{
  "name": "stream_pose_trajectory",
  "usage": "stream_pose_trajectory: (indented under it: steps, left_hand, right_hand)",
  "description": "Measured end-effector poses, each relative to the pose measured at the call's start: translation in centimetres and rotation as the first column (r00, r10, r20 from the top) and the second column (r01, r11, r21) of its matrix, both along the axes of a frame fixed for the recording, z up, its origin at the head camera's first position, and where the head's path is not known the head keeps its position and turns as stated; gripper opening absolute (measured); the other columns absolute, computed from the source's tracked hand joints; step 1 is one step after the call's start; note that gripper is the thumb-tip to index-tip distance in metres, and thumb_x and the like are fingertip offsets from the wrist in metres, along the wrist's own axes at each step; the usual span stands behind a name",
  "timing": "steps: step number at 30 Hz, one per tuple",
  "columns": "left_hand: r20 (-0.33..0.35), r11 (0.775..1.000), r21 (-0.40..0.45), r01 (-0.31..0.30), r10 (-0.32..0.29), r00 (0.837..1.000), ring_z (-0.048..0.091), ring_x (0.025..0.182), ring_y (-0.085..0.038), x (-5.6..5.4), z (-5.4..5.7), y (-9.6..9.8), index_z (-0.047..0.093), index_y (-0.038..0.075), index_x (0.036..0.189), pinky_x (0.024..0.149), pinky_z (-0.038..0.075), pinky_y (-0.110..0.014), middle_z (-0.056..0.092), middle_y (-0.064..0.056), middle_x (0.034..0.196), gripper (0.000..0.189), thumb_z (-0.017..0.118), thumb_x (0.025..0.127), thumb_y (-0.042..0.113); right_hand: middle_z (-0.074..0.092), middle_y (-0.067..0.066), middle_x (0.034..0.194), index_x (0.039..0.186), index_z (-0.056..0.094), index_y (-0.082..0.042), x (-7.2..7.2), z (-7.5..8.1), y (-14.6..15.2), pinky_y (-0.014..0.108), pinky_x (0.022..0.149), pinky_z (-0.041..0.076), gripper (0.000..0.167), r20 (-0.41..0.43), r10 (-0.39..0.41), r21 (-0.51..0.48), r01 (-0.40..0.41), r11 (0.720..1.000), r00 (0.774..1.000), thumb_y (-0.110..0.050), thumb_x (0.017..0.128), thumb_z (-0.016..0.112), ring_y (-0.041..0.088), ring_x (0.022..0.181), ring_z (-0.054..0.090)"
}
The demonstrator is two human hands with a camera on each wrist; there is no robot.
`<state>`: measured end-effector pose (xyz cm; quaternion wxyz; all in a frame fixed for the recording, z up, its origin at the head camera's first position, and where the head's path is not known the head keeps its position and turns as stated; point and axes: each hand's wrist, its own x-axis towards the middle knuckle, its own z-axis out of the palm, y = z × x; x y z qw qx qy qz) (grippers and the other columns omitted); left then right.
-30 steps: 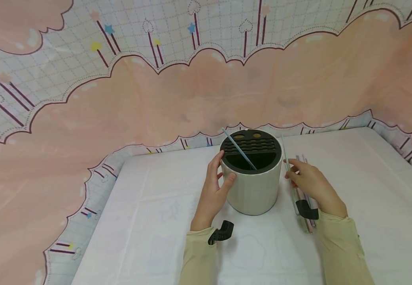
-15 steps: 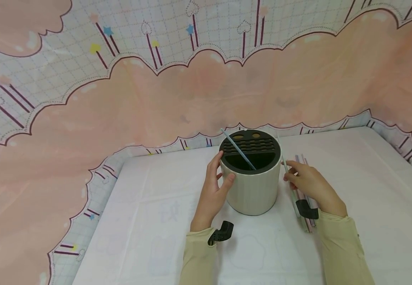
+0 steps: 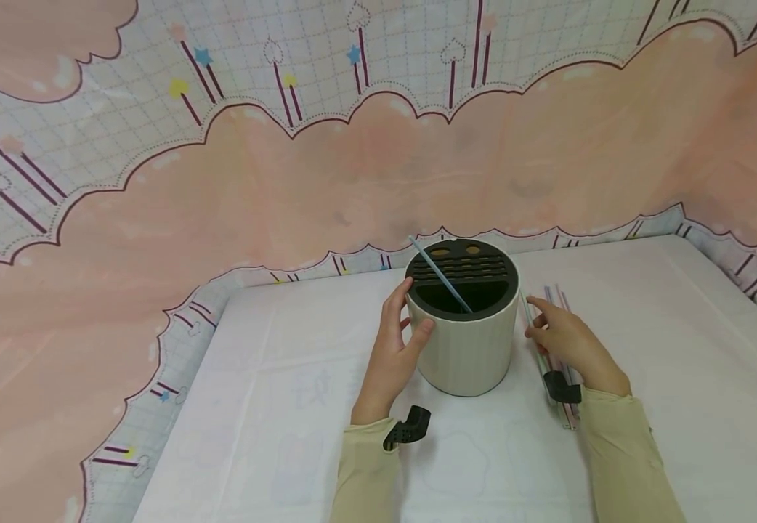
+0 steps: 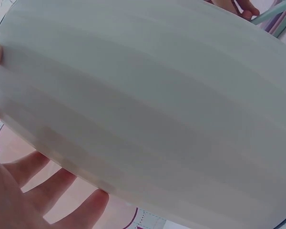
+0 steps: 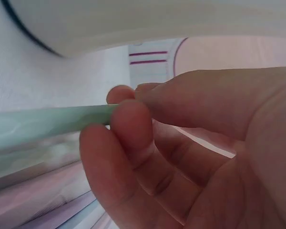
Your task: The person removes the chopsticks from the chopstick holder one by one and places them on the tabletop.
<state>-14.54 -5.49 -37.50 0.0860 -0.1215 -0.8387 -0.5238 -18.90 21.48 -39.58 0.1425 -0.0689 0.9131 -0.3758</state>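
Note:
A cream round pen holder (image 3: 465,356) with a black slotted lid (image 3: 462,269) stands upright on the table. A light blue pencil (image 3: 440,276) leans out of its wide front opening. My left hand (image 3: 388,359) holds the holder's left side, thumb in front; its fingertips (image 4: 97,202) touch the wall in the left wrist view. Right of the holder, my right hand (image 3: 575,345) pinches a light green pencil (image 5: 47,125) between thumb and fingers. Several pastel pencils (image 5: 38,195) lie together below that hand, partly hidden by it.
White cloth covers the table (image 3: 274,392). A pink patterned curtain (image 3: 326,174) hangs behind it and down the left side. Each wrist wears a small black camera mount (image 3: 407,427).
The upper end of the green pencil has dropped, and my right hand has shifted slightly down and left. My left hand, the holder and the blue pencil stay put.

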Motion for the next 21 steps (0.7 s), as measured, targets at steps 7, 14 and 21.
stream_pose_trajectory:
  steps: [7, 14, 21]
  left_hand:
    - [0.008, 1.0, 0.007, 0.002, -0.002, 1.0, 0.021, 0.13, -0.012, -0.08, -0.05, -0.01, 0.014, 0.044, 0.138, 0.097, 0.033, -0.045, 0.015, 0.017, 0.143, 0.061, 0.047, 0.087, 0.05]
    - [0.008, 1.0, 0.002, -0.006, 0.006, 1.0, 0.021, 0.129, -0.009, -0.23, -0.29, 0.01, 0.015, 0.046, 0.137, 0.097, 0.033, -0.042, 0.015, 0.02, 0.142, 0.06, 0.047, 0.087, 0.051]
    - [-0.001, 1.0, 0.009, -0.006, 0.006, 1.0, 0.021, 0.129, -0.008, -0.25, -0.24, -0.05, 0.015, 0.046, 0.137, 0.097, 0.033, -0.041, 0.016, 0.021, 0.142, 0.06, 0.048, 0.087, 0.05]
  right_hand:
    - [0.05, 0.017, 0.102, 0.142, 0.016, -0.006, 0.04, -0.53, 0.34, 0.029, 0.054, 0.039, 0.064, -0.048, -0.024, 0.019, 0.025, 1.0, 0.999, -0.009, 0.088, 0.05, 0.02, 0.068, 0.048]
    - [0.048, 0.016, 0.102, 0.142, 0.014, -0.006, -0.01, -0.84, 0.32, 0.03, 0.055, 0.037, 0.068, -0.016, -0.031, 0.033, 0.031, 0.999, 0.999, -0.009, 0.086, 0.052, 0.022, 0.071, 0.045]
    - [0.047, 0.016, 0.1, 0.141, 0.017, -0.005, -0.2, -1.06, 0.27, 0.029, 0.055, 0.038, 0.066, 0.007, -0.023, 0.043, 0.023, 0.999, 1.0, -0.009, 0.086, 0.053, 0.021, 0.07, 0.045]
